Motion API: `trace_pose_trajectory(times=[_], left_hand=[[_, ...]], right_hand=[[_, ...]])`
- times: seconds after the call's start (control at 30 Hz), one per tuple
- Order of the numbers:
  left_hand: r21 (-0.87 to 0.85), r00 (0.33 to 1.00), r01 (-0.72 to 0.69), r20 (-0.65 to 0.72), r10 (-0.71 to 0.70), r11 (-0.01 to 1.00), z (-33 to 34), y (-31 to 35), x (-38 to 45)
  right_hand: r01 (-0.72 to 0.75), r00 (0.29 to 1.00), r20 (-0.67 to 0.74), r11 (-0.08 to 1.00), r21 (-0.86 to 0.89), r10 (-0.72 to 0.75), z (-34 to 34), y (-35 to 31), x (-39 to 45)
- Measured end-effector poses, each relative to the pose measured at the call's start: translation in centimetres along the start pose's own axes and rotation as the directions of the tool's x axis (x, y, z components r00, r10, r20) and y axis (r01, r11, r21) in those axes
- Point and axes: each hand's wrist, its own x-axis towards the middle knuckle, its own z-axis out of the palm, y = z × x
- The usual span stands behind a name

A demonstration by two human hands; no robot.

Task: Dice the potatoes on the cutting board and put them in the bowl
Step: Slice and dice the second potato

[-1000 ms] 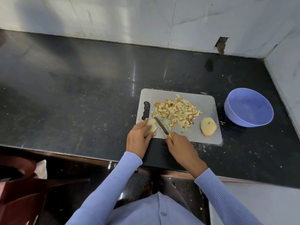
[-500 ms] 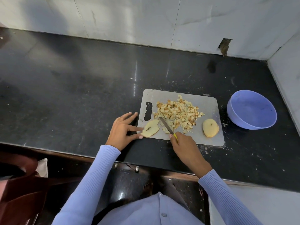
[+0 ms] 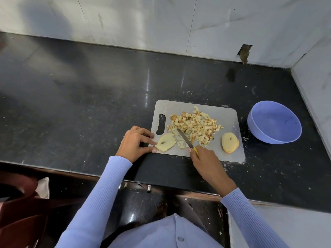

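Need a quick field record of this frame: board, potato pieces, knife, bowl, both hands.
board: grey cutting board on the black counter
diced: pile of potato cubes mid-board
uncut: slice at the board's left end; stacked slices at its right end
knife: yellow-handled knife, blade tip at the pile
bowl: blue bowl right of the board, no potato in it
left hand: fingertips touching the left slice
right hand: grips the knife

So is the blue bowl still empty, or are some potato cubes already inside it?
Empty. The bowl shows only its bare blue inside; the diced potato all lies on the cutting board.
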Motion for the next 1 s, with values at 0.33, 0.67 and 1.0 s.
trace_pose_trajectory(times=[0.33, 0.67, 1.0], left_hand=[[0.044, 0.998, -0.005, -0.056, 0.007, 0.999, 0.3, 0.8, 0.5], [-0.07, 0.993, 0.006, 0.121, 0.002, 0.998, 1.8, 2.2, 0.7], [0.16, 0.993, 0.003, -0.12, 0.017, 0.987, 4.8, 4.3, -0.4]], right_hand=[[0.011, 1.0, -0.012, 1.0, -0.004, -0.011, -0.1, 0.3, -0.1], [0.004, 1.0, -0.011, 1.0, 0.007, -0.004, -0.1, 0.5, -0.2], [-0.004, 1.0, 0.005, 1.0, 0.002, 0.004, 0.0, 0.3, -0.4]])
